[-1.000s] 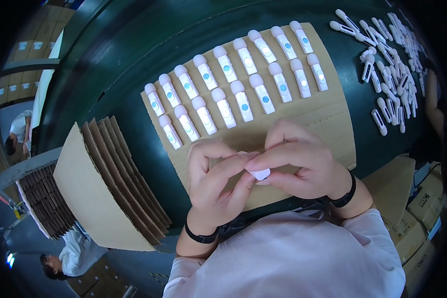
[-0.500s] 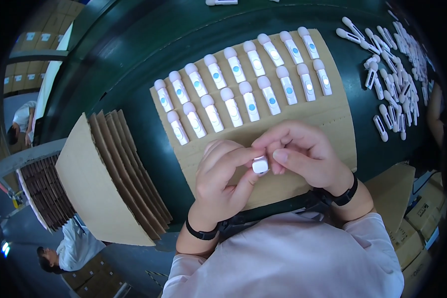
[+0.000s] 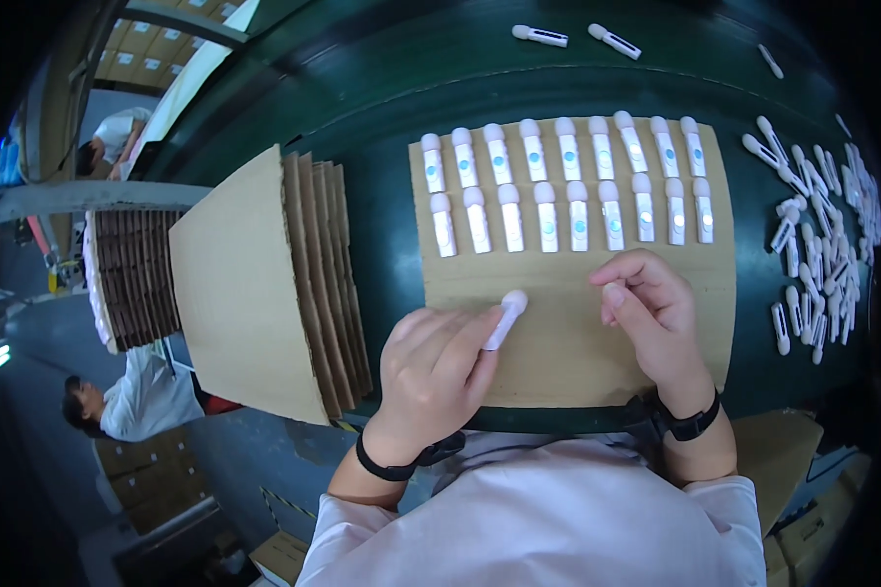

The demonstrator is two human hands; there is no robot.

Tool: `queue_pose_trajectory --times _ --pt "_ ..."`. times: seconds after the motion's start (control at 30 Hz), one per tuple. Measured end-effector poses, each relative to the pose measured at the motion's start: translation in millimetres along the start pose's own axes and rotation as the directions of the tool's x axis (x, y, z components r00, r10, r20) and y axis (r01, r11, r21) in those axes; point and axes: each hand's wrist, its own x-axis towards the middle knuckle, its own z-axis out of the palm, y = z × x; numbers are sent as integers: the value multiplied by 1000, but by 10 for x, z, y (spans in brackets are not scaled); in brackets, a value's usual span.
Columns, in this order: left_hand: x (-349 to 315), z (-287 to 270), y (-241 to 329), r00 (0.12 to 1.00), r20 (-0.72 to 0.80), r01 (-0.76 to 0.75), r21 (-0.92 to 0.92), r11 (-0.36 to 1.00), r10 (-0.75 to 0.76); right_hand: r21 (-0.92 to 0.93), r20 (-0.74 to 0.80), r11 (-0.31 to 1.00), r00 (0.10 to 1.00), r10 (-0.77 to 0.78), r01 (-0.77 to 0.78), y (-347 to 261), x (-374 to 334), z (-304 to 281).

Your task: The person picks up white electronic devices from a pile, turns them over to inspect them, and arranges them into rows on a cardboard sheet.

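- My left hand (image 3: pixel 436 367) pinches one white capped piece (image 3: pixel 504 318) between thumb and fingertips; its round cap pokes out just past my fingertips, pointing up and away from me, tilted a touch to the right.
- The piece's long axis runs nearly parallel to the pieces already laid out ahead of my fingers, so it lies much as they do.
- It hovers at or on the bare lower part of the cardboard sheet (image 3: pixel 568 367); whether it touches the sheet, I cannot tell.
- My right hand (image 3: pixel 656 323) sits just to the right of the piece, apart from it, holding nothing, fingers curled loosely inward with the thumb tucked near the forefinger.
- The left hand is plainly the nearer one: it has the piece, and the right is a short gap away.
- Beyond my fingertips, the far row (image 3: pixel 558 152) counts eight white pieces with blue dots.
- The near row (image 3: pixel 573 213) also counts eight, so sixteen laid out, plus the one in my pinch.
- The space straight ahead of my fingers, below the near row, is bare cardboard.
- Far right of my right hand: a loose heap of white pieces (image 3: pixel 822 235), too many and too tangled to count.
- Left of my left hand: a fanned stack of cardboard sheets (image 3: pixel 264 284), roughly half a dozen edges showing.
- Far beyond the rows, two stray pieces (image 3: pixel 578 39) lie on the dark green table (image 3: pixel 382 88).
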Motion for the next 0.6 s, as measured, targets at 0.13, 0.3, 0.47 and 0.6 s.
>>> queue_pose_trajectory --times 0.13,0.3,0.47,0.6 --pt "-179 -77 -103 999 35 -18 194 981 11 -54 38 996 997 72 -70 53 24 27" --pt "-247 -3 -208 1000 -3 -14 354 935 16 -126 83 988 992 99 -88 105 32 17" --pt "-344 76 -176 1000 15 9 411 911 -17 -163 99 978 985 143 -126 157 48 -11" --pt "-402 128 -93 992 83 62 328 943 -95 -158 94 979 985 148 -132 156 53 1"
